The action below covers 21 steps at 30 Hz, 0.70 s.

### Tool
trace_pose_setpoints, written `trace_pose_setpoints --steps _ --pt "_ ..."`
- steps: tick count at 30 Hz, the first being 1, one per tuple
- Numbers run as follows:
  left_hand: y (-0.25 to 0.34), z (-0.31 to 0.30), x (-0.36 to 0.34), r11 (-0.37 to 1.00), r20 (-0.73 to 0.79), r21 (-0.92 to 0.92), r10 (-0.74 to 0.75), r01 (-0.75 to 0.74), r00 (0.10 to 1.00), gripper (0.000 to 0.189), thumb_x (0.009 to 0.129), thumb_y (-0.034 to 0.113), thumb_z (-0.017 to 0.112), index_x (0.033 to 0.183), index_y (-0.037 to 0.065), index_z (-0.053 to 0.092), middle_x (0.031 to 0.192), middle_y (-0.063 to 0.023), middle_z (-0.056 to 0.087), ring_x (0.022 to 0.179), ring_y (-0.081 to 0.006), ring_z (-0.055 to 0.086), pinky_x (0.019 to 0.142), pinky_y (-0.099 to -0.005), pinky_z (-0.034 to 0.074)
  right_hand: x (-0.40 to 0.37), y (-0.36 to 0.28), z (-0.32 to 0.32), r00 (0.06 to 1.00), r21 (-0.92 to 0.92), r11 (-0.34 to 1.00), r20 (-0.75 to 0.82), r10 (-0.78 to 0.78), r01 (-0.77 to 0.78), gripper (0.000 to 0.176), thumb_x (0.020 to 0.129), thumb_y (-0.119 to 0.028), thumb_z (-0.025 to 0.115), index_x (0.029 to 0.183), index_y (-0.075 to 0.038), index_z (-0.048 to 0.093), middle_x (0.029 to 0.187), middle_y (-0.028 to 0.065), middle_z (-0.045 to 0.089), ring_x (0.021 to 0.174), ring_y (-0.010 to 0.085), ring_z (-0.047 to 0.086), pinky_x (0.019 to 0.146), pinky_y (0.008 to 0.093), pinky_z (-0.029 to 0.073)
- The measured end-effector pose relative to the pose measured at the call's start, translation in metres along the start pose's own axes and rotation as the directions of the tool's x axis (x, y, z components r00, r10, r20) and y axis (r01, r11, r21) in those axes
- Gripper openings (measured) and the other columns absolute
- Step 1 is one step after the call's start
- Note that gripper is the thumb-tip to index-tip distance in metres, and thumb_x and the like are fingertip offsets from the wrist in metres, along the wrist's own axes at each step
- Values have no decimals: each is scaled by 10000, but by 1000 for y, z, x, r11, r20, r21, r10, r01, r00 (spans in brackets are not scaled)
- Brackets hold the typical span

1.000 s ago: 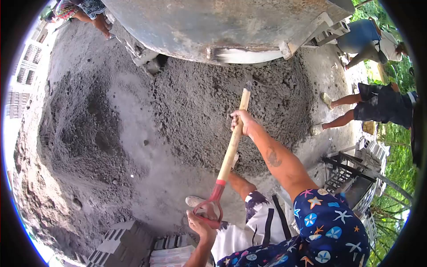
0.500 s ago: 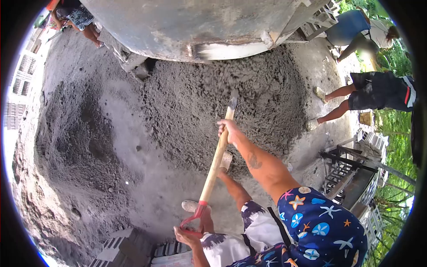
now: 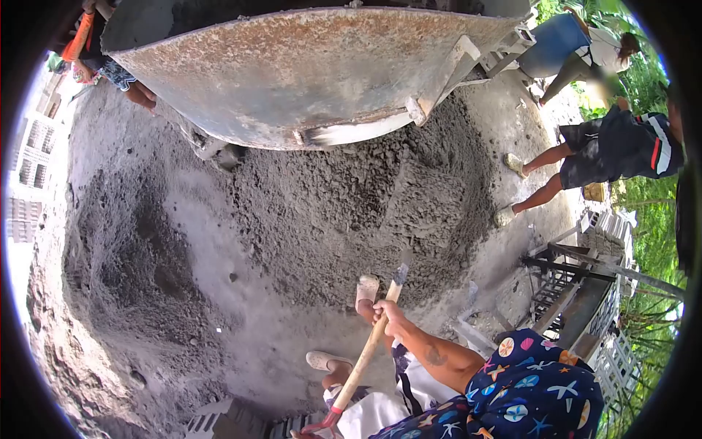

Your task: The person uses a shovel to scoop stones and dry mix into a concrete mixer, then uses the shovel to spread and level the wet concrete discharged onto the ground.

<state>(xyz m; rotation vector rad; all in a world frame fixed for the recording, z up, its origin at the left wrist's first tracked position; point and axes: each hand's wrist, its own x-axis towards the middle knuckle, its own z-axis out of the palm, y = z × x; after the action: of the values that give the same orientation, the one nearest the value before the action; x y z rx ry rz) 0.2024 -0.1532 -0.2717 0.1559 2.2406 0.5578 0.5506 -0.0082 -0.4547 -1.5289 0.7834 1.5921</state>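
Observation:
My right hand (image 3: 387, 314) is closed round the pale wooden shaft of a shovel (image 3: 365, 351), a little below its metal socket. Grey wet mix (image 3: 307, 212) hides the shovel's blade; a raised, flat-looking lump lies just beyond the socket. The red handle end (image 3: 325, 424) reaches the bottom edge, and my left hand is out of frame there. Over the far side of the mix stands a large rusty metal drum or tub (image 3: 292, 80), its curved lower wall streaked with white.
A pile of gravelly material (image 3: 139, 249) rises at the left. One person (image 3: 614, 146) stands at the right, another (image 3: 607, 55) bends near a blue barrel (image 3: 552, 45), and a third (image 3: 91, 44) is at top left. Concrete blocks (image 3: 227, 421) lie at the bottom.
The shovel and my right hand have moved down toward my body. My left hand has dropped out of view. The drum's rim and dark opening now show as the view has shifted.

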Motion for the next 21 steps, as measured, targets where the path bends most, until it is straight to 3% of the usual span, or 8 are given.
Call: trace_pose_setpoints --steps 4,7,12,16,17,18,19,21 --pt "6 11 27 998 198 54 -51 41 979 468 1000 440 441 870 18 597 667 -38 542 541 -160 517 479 -301 439 -18 -40 -28 985 74 994 -158 -70 83 169 736 -101 670 721 -114 502 644 30 479 534 220 480 569 431 468" --pt "7 33 47 985 409 138 -155 107 899 467 1002 438 439 893 15 604 671 -37 545 542 -164 520 478 -304 444 -39 -84 -40 936 80 974 -305 -177 210 179 748 -91 668 729 -110 491 663 48 484 540 231 489 561 435 471" --pt "-12 63 94 908 753 394 -410 147 515 468 1005 435 435 930 11 616 678 -35 550 543 -172 526 477 -309 453 -41 -129 -43 899 129 931 -332 -285 343 183 780 -96 672 763 -88 490 686 61 471 577 233 512 572 436 472" --pt "-41 53 156 903 884 427 -404 -52 235 470 1007 433 431 960 7 625 684 -34 554 545 -177 530 476 -312 460 -81 -91 -38 869 108 927 -402 -290 359 163 783 -109 670 787 -83 509 701 50 491 580 231 523 568 430 471" --pt "-44 52 173 906 904 409 -386 -109 183 471 1008 432 430 968 6 628 685 -34 556 545 -179 531 476 -313 462 -101 -80 -35 883 151 905 -331 -334 399 159 786 -108 663 785 -89 505 702 49 493 582 232 522 577 432 474" --pt "-42 31 182 832 718 554 -486 13 498 510 996 461 446 959 -9 642 717 -64 586 559 -169 547 498 -312 457 -124 -63 -35 890 195 882 -262 -374 428 155 789 -106 656 782 -94 501 703 47 495 584 234 522 585 433 477" --pt "-41 14 190 826 718 564 -490 1 495 510 996 461 446 959 -9 642 717 -64 586 559 -169 547 498 -312 457 -146 -46 -32 887 208 877 -272 -373 432 155 789 -106 656 782 -94 501 703 47 495 584 234 522 585 433 477" --pt "6 -15 170 921 817 358 -389 156 424 546 999 478 435 1158 -10 625 795 -70 618 581 -191 566 521 -350 483 -187 -18 -17 869 273 826 -124 -478 493 169 792 -119 659 782 -110 491 689 45 484 583 229 519 593 440 479"
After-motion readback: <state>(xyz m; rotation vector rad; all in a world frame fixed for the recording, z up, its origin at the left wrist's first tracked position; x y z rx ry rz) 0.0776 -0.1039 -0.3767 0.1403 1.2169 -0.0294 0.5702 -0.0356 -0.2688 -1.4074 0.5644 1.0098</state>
